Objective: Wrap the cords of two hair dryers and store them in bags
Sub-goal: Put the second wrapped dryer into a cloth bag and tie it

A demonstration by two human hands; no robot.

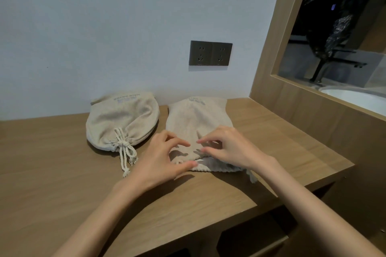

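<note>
Your left hand [163,158], right hand [227,148] curled at untied bag [198,119] mouth, right of tied bag [121,123]; grip unclear. Slack drawstring [252,177]: mouth could reopen.

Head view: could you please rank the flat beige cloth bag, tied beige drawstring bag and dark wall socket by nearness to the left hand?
1. Flat beige cloth bag: under left hand.
2. Tied beige drawstring bag: left.
3. Dark wall socket: behind.

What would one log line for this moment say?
left bag: drawstring tied; right bag: mouth uncinched; left hand, right hand: at its mouth, grip unclear
</note>
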